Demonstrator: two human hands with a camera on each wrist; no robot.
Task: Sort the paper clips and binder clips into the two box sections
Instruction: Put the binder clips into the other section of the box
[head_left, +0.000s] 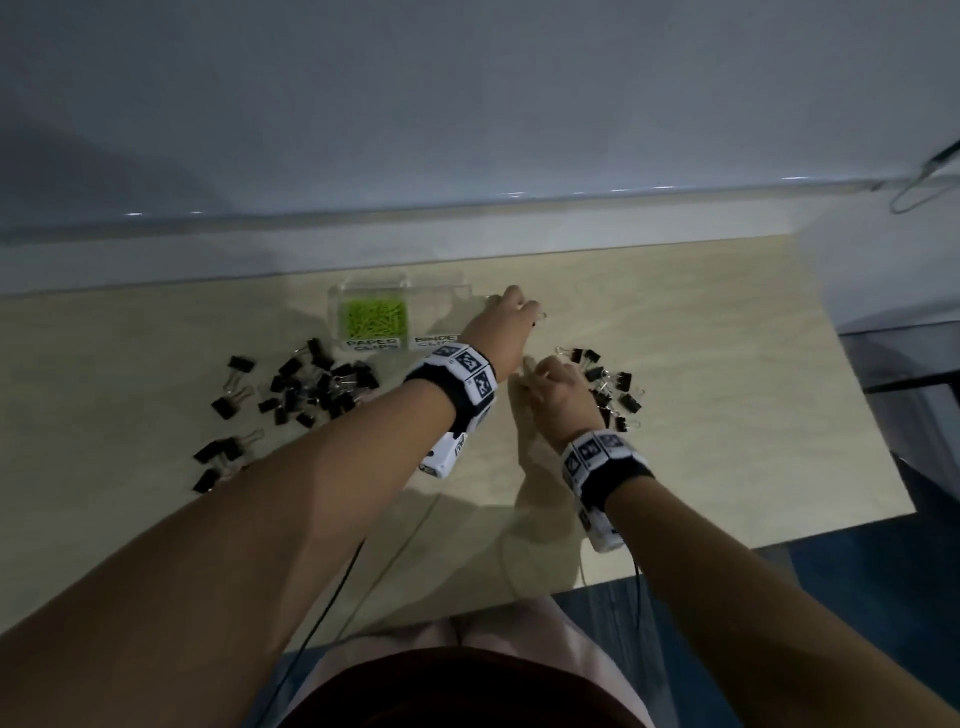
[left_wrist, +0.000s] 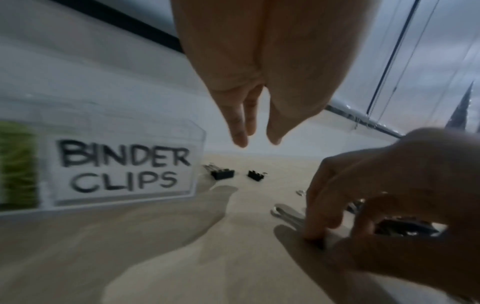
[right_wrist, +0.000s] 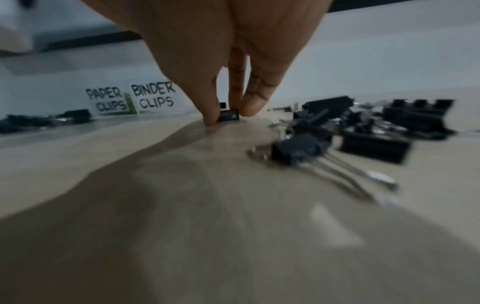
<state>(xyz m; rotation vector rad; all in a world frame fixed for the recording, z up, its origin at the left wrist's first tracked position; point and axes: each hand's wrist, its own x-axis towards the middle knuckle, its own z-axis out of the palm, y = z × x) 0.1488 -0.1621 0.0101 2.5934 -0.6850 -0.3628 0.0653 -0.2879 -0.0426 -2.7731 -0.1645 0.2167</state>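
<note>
Right hand (right_wrist: 228, 82) pinches one black binder clip (right_wrist: 229, 115) flat on the table (right_wrist: 182, 226), just right of the clear box (head_left: 400, 291) – thumb and fingers narrow on its body. Left hand (head_left: 501, 325) hovers by the box's right end w/ fingers straight, holding nothing. Paper-clip section is full of green; binder section (left_wrist: 124, 164) looks empty. Best to grip the body, not the wire arms – lift clear, then drop into the right section.

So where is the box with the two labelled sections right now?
In the head view the box sits at the table's far edge, left of centre, beyond the left-hand pile of binder clips, with the left hand beside it.
</note>
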